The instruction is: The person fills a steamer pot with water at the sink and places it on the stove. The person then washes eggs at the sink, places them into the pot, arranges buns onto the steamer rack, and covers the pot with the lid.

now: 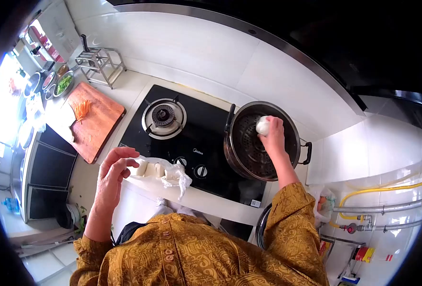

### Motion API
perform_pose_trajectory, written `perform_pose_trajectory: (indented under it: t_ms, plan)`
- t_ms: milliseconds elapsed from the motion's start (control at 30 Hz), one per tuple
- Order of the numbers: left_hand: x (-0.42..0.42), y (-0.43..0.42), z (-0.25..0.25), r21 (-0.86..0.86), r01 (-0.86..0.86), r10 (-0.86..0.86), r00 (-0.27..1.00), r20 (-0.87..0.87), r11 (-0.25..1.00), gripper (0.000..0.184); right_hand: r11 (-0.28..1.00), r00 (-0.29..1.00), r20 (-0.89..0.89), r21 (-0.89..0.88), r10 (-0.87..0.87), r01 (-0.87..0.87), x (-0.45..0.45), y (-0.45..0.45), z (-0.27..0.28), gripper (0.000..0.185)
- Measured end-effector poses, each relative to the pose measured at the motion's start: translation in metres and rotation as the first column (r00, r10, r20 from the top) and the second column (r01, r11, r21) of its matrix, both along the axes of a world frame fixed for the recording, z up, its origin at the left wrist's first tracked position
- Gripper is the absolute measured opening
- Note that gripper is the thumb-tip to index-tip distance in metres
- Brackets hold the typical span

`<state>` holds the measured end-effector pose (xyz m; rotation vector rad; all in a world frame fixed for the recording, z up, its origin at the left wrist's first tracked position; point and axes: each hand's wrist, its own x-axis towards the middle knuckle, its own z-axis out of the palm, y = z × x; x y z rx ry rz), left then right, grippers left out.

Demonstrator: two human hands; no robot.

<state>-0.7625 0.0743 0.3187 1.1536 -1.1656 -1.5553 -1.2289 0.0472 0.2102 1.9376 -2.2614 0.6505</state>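
Observation:
My right hand [274, 137] has its fingers closed around a round white bun [263, 125]. It is above a dark steamer pot [229, 159], which stands on the right side of the black gas stove. Holes dot the steamer tray [254, 157] inside the pot. My left hand [114, 172] is at the front left of the stove, fingers curled at the edge of a thin white plastic bag [176, 176]. Several pale buns [150, 169] lie in a row in that bag. The left fingertips partly overlap the bag, so their exact grip is hidden.
On the gas stove [206, 178], the left burner [164, 115] carries no pot. A wooden cutting board [103, 121] holds shredded carrot [82, 109] and a knife [72, 128]. Behind it are a metal rack [99, 64] and a bowl of greens [64, 82]. Overhead is the range hood [268, 40].

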Motion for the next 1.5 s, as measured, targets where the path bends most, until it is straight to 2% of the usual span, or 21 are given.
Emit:
perform_pose_trajectory:
  t_ms: [267,333,400,433,533,567,633,700,733,767,833,867,900,933,1000,1133,1200,1333,1400,1467,1500]
  plan:
    - [0.009,0.002,-0.001,0.026,0.037,-0.035,0.998,-0.056,0.999,0.027,0.993,0.998,-0.060,0.116,-0.015,0.022,0.022,0.018,0.009,0.067]
    - [0.015,0.002,-0.003,-0.004,0.074,-0.074,0.996,-0.057,0.997,0.028,0.997,0.985,-0.174,-0.074,0.014,-0.027,0.048,0.019,0.035,0.047]
    - [0.020,0.002,-0.008,0.003,0.086,-0.086,0.995,-0.060,0.996,0.030,0.947,0.966,-0.058,-0.188,0.253,-0.260,0.101,0.019,0.084,0.027]
    - [0.021,0.002,-0.009,-0.012,0.106,-0.106,0.993,-0.049,0.994,0.030,0.912,0.878,0.247,-0.101,0.409,-0.397,0.133,0.024,0.104,0.021]
    - [0.023,-0.001,-0.010,-0.054,0.151,-0.152,0.988,-0.001,0.987,0.032,0.580,0.300,0.781,-0.095,0.547,-0.809,0.225,0.030,0.087,0.016]
    - [0.025,-0.001,-0.009,-0.052,0.164,-0.163,0.986,0.013,0.985,0.032,0.503,0.287,0.852,0.033,0.438,-0.864,0.259,0.031,0.088,0.019]
    - [0.030,-0.004,-0.010,-0.052,0.199,-0.198,0.980,0.028,0.979,0.034,0.413,0.481,0.596,0.259,0.643,-0.873,0.313,0.021,0.036,0.022]
    - [0.035,-0.003,-0.003,-0.059,0.231,-0.226,0.971,0.079,0.971,0.035,0.605,0.574,0.740,0.289,0.351,-0.742,0.348,0.008,-0.001,0.023]
    - [0.034,-0.004,-0.002,-0.068,0.266,-0.257,0.959,0.123,0.962,0.036,0.470,0.545,0.730,0.343,0.412,-0.814,0.353,-0.005,-0.032,0.027]
    - [0.032,-0.003,-0.005,-0.063,0.252,-0.246,0.965,0.090,0.966,0.037,0.531,0.354,0.927,0.237,0.128,-0.814,0.360,-0.003,-0.066,0.031]
    - [0.029,-0.003,-0.008,-0.064,0.285,-0.279,0.956,0.089,0.956,0.037,0.653,0.035,0.999,0.014,0.020,-0.757,0.365,0.007,-0.110,0.038]
    - [0.030,-0.003,-0.012,-0.085,0.302,-0.293,0.951,0.104,0.950,0.037,0.598,0.301,0.935,0.134,0.188,-0.790,0.369,0.001,-0.115,0.040]
    - [0.034,-0.004,-0.018,-0.083,0.333,-0.322,0.939,0.119,0.939,0.036,0.523,0.632,0.608,0.379,0.481,-0.763,0.374,-0.003,-0.104,0.043]
    - [0.035,-0.002,-0.024,-0.062,0.296,-0.292,0.954,0.069,0.953,0.035,0.500,0.700,0.348,0.510,0.624,-0.700,0.380,-0.005,-0.102,0.045]
    - [0.042,-0.001,-0.037,0.016,0.252,-0.251,0.967,-0.047,0.968,0.033,0.472,0.691,0.158,0.623,0.705,-0.624,0.396,-0.014,-0.126,0.045]
    - [0.050,-0.007,-0.035,0.054,0.146,-0.134,0.975,-0.175,0.988,0.032,0.575,0.738,0.182,0.517,0.650,-0.634,0.395,-0.019,-0.125,0.025]
    - [0.057,-0.016,-0.035,-0.008,0.072,-0.072,0.997,-0.030,0.997,0.029,0.571,0.722,0.222,0.480,0.656,-0.666,0.389,-0.017,-0.123,0.023]
    - [0.069,-0.038,-0.031,-0.164,0.038,-0.017,0.992,0.124,0.986,0.025,0.636,0.546,0.618,0.094,0.566,-0.766,0.383,-0.006,-0.177,0.026]
    - [0.067,-0.043,-0.042,-0.258,0.054,-0.005,0.982,0.187,0.965,0.028,0.552,0.635,0.598,0.351,0.490,-0.756,0.351,-0.004,-0.111,0.023]
    - [0.058,-0.042,-0.028,-0.447,0.310,0.083,0.739,0.669,0.839,0.035,0.277,0.665,0.518,0.636,0.539,-0.720,0.326,-0.023,-0.031,0.019]
    - [0.053,-0.038,-0.030,-0.398,0.373,0.073,0.645,0.760,0.838,0.036,0.322,0.690,0.535,0.624,0.488,-0.712,0.317,-0.023,-0.015,0.020]
